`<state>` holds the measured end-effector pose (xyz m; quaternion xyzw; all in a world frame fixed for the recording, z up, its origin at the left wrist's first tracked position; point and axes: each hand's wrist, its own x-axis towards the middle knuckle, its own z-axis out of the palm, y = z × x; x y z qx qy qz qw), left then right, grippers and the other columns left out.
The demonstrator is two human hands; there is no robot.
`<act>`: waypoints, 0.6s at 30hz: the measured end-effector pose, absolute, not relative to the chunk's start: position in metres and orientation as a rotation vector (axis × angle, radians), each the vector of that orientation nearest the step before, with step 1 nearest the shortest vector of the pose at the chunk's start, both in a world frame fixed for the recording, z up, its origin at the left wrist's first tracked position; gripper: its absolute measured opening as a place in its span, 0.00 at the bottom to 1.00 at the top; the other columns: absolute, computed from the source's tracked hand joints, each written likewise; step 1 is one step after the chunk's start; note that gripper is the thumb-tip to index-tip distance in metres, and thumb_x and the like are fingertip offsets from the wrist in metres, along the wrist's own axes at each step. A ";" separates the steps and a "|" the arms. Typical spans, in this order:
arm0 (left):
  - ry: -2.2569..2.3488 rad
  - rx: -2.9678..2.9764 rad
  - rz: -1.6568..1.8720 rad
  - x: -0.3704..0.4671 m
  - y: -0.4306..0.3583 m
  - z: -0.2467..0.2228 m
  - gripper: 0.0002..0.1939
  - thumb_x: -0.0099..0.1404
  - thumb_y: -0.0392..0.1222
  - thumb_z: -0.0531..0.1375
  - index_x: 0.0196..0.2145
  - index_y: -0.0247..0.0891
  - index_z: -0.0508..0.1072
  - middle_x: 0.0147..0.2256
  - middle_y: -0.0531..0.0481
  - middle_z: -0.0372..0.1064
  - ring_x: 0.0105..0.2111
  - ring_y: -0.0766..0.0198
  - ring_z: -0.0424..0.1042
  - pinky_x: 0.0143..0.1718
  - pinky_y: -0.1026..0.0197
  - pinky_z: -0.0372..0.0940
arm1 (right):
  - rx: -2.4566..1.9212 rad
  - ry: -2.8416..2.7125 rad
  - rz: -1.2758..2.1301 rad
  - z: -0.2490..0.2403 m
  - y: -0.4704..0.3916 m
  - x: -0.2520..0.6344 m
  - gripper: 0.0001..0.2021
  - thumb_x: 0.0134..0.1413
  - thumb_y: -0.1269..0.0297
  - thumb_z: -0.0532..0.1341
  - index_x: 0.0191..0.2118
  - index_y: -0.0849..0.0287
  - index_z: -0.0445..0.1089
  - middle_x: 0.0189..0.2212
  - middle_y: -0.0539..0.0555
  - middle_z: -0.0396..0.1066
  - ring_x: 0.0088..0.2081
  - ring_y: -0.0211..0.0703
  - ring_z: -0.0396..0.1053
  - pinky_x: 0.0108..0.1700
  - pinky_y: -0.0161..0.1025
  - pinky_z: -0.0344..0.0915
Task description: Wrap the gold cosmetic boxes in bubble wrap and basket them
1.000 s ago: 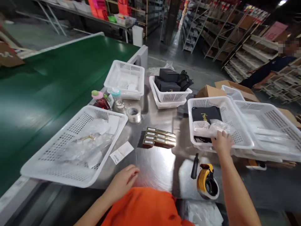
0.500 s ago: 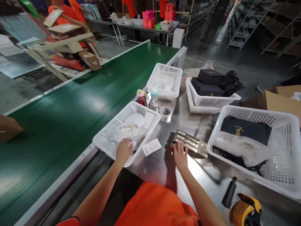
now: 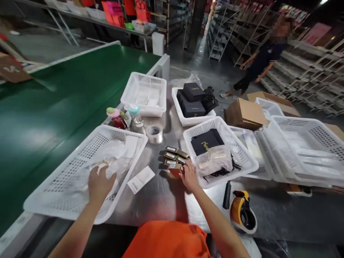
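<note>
My left hand (image 3: pixel 101 182) is inside the near-left white basket (image 3: pixel 64 170), fingers curled around part of a clear plastic bag (image 3: pixel 120 165). Something gold-coloured shows beneath the plastic, partly hidden. On the metal table, my right hand (image 3: pixel 189 176) rests its outstretched fingers against the right end of several small gold boxes (image 3: pixel 170 156) laid in rows with white labels. A white printed card (image 3: pixel 141 179) lies flat between the two hands. Right of the boxes, another white basket (image 3: pixel 243 163) holds a black pouch with a gold logo (image 3: pixel 206 141) and a plastic-wrapped bundle (image 3: pixel 215 159).
A tape roll (image 3: pixel 154 133) and two bottles (image 3: pixel 117 118) stand behind the card. Farther back are white baskets (image 3: pixel 143 91) and black boxes (image 3: pixel 194 92). A yellow tape dispenser (image 3: pixel 242 211) sits front right. The green conveyor (image 3: pixel 67 96) runs along the left. A person (image 3: pixel 264 59) walks beyond.
The view has swung right, bringing stacked baskets and a walking person into sight. My left hand has reached deeper into its basket, onto the plastic. My right hand has shifted to the boxes' right end.
</note>
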<state>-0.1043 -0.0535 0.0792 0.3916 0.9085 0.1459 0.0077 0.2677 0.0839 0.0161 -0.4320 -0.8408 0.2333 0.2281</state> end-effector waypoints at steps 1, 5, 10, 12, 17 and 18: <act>2.820 1.274 0.536 -0.101 -0.049 0.080 0.20 0.62 0.44 0.59 0.50 0.32 0.68 0.61 0.32 0.58 0.62 0.39 0.58 0.61 0.40 0.59 | -1.199 -2.260 0.700 0.018 0.084 0.271 0.15 0.61 0.63 0.57 0.52 0.62 0.66 0.62 0.69 0.60 0.65 0.57 0.55 0.65 0.59 0.54; 2.681 1.413 0.705 -0.073 -0.030 0.089 0.18 0.63 0.44 0.55 0.48 0.31 0.69 0.58 0.32 0.59 0.62 0.40 0.58 0.63 0.40 0.57 | -1.189 -2.109 0.987 0.030 0.083 0.273 0.19 0.59 0.62 0.57 0.54 0.62 0.64 0.56 0.66 0.67 0.59 0.55 0.64 0.61 0.56 0.60; 2.232 1.620 0.705 -0.007 -0.020 0.087 0.20 0.64 0.47 0.53 0.50 0.35 0.69 0.60 0.35 0.58 0.62 0.46 0.59 0.64 0.42 0.57 | -1.258 -1.842 1.259 0.055 0.066 0.276 0.18 0.56 0.60 0.58 0.52 0.60 0.65 0.46 0.62 0.72 0.46 0.53 0.71 0.52 0.51 0.66; 2.052 1.655 0.671 0.021 -0.022 0.085 0.21 0.64 0.48 0.53 0.51 0.36 0.70 0.60 0.35 0.59 0.62 0.46 0.60 0.64 0.42 0.57 | -1.268 -1.647 1.311 0.067 0.050 0.285 0.19 0.56 0.59 0.60 0.52 0.59 0.65 0.46 0.60 0.72 0.46 0.51 0.71 0.52 0.49 0.66; 1.712 1.525 0.706 0.072 -0.030 0.088 0.21 0.63 0.47 0.55 0.52 0.38 0.71 0.56 0.37 0.65 0.58 0.49 0.66 0.61 0.44 0.61 | -1.352 -1.117 1.368 0.090 0.009 0.323 0.24 0.52 0.55 0.65 0.54 0.55 0.67 0.48 0.58 0.73 0.49 0.50 0.71 0.53 0.46 0.66; 1.654 1.490 0.720 0.080 -0.031 0.089 0.20 0.63 0.47 0.56 0.51 0.38 0.71 0.56 0.37 0.67 0.57 0.50 0.67 0.60 0.45 0.62 | -1.398 -1.003 1.304 0.091 0.005 0.335 0.24 0.50 0.54 0.66 0.53 0.55 0.68 0.48 0.58 0.74 0.50 0.50 0.71 0.53 0.46 0.66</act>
